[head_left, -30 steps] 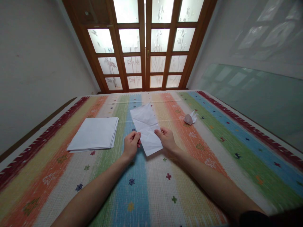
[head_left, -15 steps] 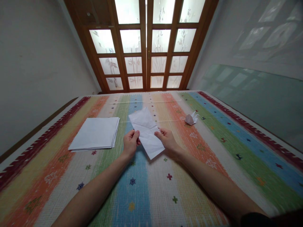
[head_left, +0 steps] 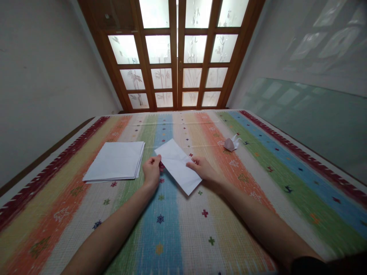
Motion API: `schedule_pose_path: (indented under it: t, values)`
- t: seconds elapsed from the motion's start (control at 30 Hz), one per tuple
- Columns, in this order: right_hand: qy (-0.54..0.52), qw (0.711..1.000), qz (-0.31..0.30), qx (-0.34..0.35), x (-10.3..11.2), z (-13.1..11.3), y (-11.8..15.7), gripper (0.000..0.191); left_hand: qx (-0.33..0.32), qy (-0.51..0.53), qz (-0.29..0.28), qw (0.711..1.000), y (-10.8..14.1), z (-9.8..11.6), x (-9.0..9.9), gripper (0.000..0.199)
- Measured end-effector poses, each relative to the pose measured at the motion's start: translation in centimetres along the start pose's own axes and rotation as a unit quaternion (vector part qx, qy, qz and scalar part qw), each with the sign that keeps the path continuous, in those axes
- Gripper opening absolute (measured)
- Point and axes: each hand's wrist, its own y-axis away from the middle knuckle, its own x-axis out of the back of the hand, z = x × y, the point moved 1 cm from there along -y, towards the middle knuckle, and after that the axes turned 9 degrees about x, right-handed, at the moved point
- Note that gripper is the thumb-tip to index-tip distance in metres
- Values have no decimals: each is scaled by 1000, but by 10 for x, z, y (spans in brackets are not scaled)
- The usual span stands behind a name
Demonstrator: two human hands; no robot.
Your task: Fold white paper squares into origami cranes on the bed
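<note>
Between my hands, a folded white sheet of paper [head_left: 179,164] is held at a slant above the tablecloth, its long side running from upper left to lower right. My left hand [head_left: 151,168] pinches its left edge near the upper corner, thumb on top. On the opposite long edge my right hand [head_left: 202,168] grips with the thumb over the face and the fingers mostly hidden beneath. Faint crease lines cross the paper. To the left lies a stack of white paper squares [head_left: 114,161].
A small folded paper crane [head_left: 232,143] sits on the right side of the striped tablecloth [head_left: 197,229]. Beyond the table's far edge stand wooden doors with frosted panes [head_left: 163,78]. A pale glass panel [head_left: 309,122] leans along the right wall.
The paper has turned a little and now looks flatter and wider. My left hand has shifted slightly left and up along its edge; the right hand has hardly moved.
</note>
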Motion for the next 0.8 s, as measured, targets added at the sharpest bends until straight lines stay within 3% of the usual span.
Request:
schedule_pose_path:
  t: [0.07, 0.13, 0.2, 0.3, 0.4, 0.57, 0.8]
  values:
    - [98, 995, -7, -10, 7, 1, -3, 26, -54, -78, 53, 994, -1, 1, 3, 26]
    - [203, 979, -13, -9, 11, -1, -4, 28, -154, -214, 29, 964, 2, 2, 3, 29]
    - [286, 958, -27, 0, 11, -5, -5, 27, -241, -378, -66, 892, 11, 0, -2, 34]
    - [361, 931, -47, 7, 8, -9, -5, 25, -266, -562, -146, 770, 25, -8, -10, 58]
    - [401, 914, -57, 9, 5, -10, -4, 23, -249, -640, -160, 709, 31, -14, -15, 73]
    - [433, 899, -61, -1, 4, -9, -1, 23, -233, -666, -163, 689, 25, -12, -15, 87]
    - [445, 892, -73, -10, 3, -13, 0, 23, -215, -675, -170, 685, 15, -12, -13, 100]
